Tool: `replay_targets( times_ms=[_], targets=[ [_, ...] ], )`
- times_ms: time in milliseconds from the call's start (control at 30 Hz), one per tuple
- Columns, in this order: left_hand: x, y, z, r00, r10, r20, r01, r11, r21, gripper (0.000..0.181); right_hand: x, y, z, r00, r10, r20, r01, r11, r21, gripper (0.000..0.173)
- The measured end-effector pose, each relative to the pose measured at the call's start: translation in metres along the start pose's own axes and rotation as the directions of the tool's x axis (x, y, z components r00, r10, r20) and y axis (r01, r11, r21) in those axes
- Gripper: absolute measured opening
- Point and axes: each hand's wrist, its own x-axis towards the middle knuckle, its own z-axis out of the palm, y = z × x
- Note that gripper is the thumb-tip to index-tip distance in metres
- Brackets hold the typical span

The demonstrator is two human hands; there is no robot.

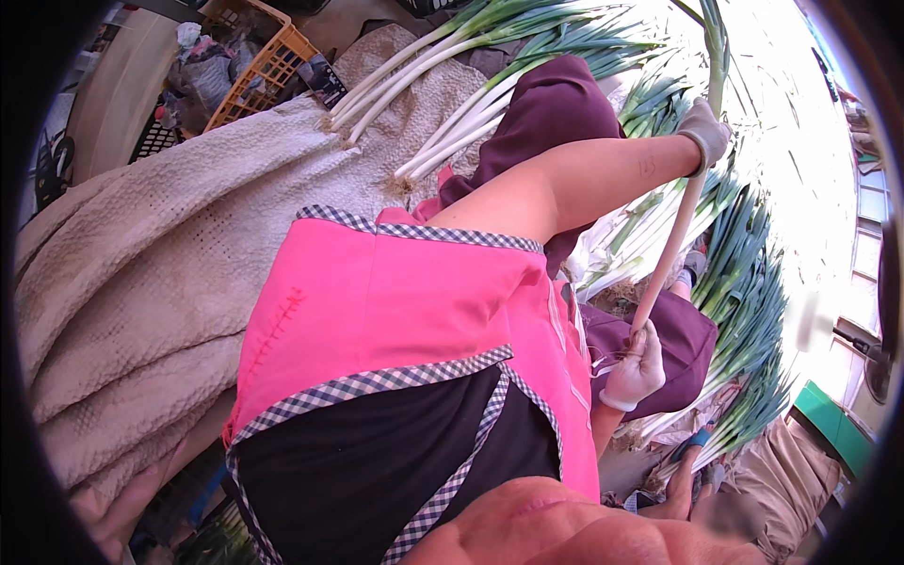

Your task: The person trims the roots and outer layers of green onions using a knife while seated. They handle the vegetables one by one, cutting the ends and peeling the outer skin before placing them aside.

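A long green onion with a white shaft and green top stretches between my two gloved hands. My left hand, in a light work glove, is closed around the shaft just below the leaves. At the root end, my right hand, in a white glove, pinches the base between thumb and fingers. Pale, loose strands hang near that hand. Below the held stalk, several green onions lie in a heap. My left knee and right knee are in dark purple trousers, beside a pink apron.
A rough whitish woven sheet spreads at the left, with green onions across its upper end. Beyond stands an orange plastic crate. More green onions lie at right. A person's foot shows at lower right.
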Motion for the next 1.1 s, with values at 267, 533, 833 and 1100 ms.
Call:
replay_targets(
  times_ms=[267, 533, 833, 1100],
  targets=[
    [-0.004, 0.007, 0.010, 0.994, 0.044, 0.096, -0.048, 0.998, 0.045, 0.039, -0.017, -0.023, 0.004, 0.986, -0.164, -0.012, 0.161, 0.979, -0.121, 0.024],
    [-0.007, -0.002, 0.020, 0.999, 0.017, 0.032, -0.020, 0.994, 0.107, 0.034, 0.015, -0.049, -0.015, 0.896, -0.239, 0.373, 0.432, 0.657, -0.617, 0.025],
    [0.030, -0.011, 0.014, 1.000, -0.014, 0.010, 0.014, 1.000, 0.021, 0.033, -0.025, -0.050, -0.050, 0.883, -0.139, 0.448, 0.049, 0.977, 0.207, 0.014],
    [0.001, 0.011, 0.013, 0.989, -0.101, 0.106, 0.123, 0.964, -0.234, 0.015, -0.015, -0.034, -0.047, 0.958, 0.200, 0.207, -0.273, 0.858, 0.436, 0.072]
  ],
)
